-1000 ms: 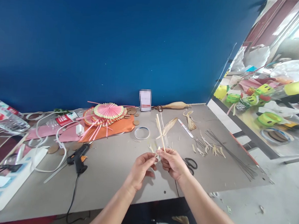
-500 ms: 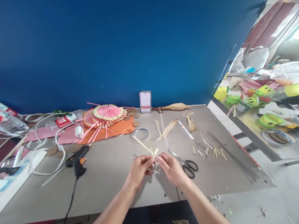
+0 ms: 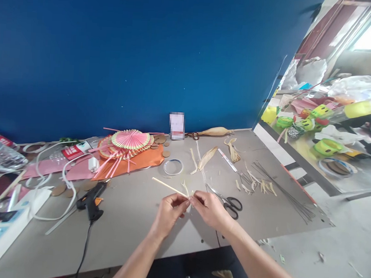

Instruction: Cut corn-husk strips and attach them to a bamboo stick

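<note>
My left hand (image 3: 170, 211) is closed in a pinch on a thin pale stick (image 3: 169, 187), which points up and left from the fingers. Against it, my right hand (image 3: 209, 209) is pinched shut at the stick's near end, on a pale husk strip mostly hidden by the fingertips. A small forked pale shred (image 3: 185, 187) stands up just beyond the fingers. Black-handled scissors (image 3: 232, 205) lie right beside my right hand. Farther back are a dried corn husk piece (image 3: 207, 158) and a white pen (image 3: 227, 160).
On the left lie a black glue gun (image 3: 91, 202), a white power strip (image 3: 13, 225) and white cables. Pink paper fans (image 3: 132, 140) rest on orange material. A tape roll (image 3: 173, 167) sits mid-table; thin wires (image 3: 284, 193) and husk scraps (image 3: 266, 186) lie right. A blue panel (image 3: 146, 61) stands behind.
The stick has swung lower and farther left, lying flatter. The pale piece that stood between my fingertips is now mostly covered, and my hands are closer together. The view has shifted slightly.
</note>
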`<state>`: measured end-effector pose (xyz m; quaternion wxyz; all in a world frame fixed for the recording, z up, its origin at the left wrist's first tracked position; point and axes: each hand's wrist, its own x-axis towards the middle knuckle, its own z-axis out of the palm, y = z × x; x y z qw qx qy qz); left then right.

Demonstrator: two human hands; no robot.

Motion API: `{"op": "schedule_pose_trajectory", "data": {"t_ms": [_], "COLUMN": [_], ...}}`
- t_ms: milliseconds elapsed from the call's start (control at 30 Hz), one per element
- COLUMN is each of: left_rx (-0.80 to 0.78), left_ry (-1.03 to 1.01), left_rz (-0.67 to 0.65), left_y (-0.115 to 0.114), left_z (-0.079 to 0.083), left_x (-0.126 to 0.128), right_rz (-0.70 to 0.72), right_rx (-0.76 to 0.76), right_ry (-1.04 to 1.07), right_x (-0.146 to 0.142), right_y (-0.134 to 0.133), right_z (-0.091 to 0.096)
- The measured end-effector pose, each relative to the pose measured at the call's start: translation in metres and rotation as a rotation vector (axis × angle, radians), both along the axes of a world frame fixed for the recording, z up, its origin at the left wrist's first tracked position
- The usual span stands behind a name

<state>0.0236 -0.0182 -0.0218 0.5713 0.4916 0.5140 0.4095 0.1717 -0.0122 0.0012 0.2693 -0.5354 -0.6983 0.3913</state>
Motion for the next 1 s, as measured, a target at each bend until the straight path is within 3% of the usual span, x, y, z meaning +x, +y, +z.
{"op": "schedule_pose_trajectory", "data": {"t_ms": [100,300,467,667,1000], "left_rx": [0.055,0.293,0.413,0.476,0.572], "left_ry": [0.012,0.074,0.097,0.089,0.103], "left_rz": [-0.005,0.011,-0.045,-0.100,-0.198], "left_y": [-0.001,-0.004,-0.005,-0.004,-0.015], "left_z": [0.002,0.005,0.014,0.024,0.042], "left_x": [-0.001,-0.003,-0.006,-0.004,-0.001], "right_rz": [-0.013,-0.026,0.054,0.115,0.193], "right_rx": [-0.119,-0.587,-0.819,-0.986,-1.040], "right_ry": [0.177,0.623,0.792,0.822,0.870], "right_x": [-0.001,-0.003,0.004,0.012,0.024], "right_y": [0.002,0.002,0.000,0.003,-0.012], "right_z": [-0.001,0.002,0.010,0.016,0.023]}}
